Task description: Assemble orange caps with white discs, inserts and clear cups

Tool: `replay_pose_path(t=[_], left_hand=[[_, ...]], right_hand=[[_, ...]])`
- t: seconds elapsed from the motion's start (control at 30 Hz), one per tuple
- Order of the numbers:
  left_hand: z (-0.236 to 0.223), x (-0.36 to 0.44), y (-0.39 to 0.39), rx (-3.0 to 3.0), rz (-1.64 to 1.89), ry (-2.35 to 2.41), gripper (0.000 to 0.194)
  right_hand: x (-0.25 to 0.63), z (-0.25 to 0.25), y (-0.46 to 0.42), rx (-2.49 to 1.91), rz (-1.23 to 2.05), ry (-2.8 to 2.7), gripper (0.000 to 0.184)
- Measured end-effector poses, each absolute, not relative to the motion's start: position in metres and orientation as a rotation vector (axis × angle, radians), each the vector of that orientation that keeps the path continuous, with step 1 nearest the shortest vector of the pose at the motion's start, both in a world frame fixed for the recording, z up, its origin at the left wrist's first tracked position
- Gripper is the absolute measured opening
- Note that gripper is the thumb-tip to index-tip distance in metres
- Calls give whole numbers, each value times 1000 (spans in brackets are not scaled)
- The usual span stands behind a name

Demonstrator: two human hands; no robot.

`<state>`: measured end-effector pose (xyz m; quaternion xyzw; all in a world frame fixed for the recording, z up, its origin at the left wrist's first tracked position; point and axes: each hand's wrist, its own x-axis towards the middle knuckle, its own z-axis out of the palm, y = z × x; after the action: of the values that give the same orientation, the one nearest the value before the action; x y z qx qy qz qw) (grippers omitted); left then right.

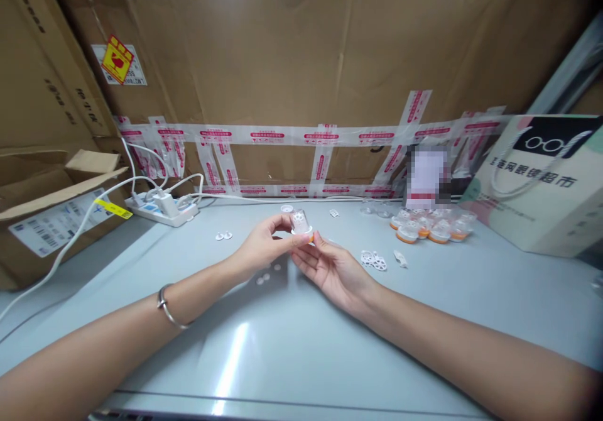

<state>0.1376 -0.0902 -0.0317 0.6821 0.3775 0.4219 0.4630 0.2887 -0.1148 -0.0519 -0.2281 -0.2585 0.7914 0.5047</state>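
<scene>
Between both hands, above the table, is a small clear dome-shaped container [300, 221] with a white rim, an orange base and white pierced parts inside. My left hand [271, 239] grips it from the left, thumb along the base and fingers behind. My right hand [330, 267] pinches the orange base from the right, its other fingers curled beneath. Behind the container lies a white round piece [286, 208]. Two small white pegged parts [224, 235] rest left of the hands, and several small white discs [266, 276] lie below my left hand.
White perforated parts [374, 260] and a curved white piece [400, 259] lie to the right. Several orange-based clear containers [438, 231] cluster at the back right, near a paper bag [537, 182]. A power strip [164, 210] and an open carton [51, 220] stand left. A large cardboard box [282, 63] walls the back.
</scene>
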Motion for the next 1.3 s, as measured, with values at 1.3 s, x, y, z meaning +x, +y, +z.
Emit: replay_pose_path(t=[1.3], left_hand=[[-22, 117, -88, 2722, 880, 1015, 25]], right_hand=[[292, -51, -122, -604, 1832, -903, 29]])
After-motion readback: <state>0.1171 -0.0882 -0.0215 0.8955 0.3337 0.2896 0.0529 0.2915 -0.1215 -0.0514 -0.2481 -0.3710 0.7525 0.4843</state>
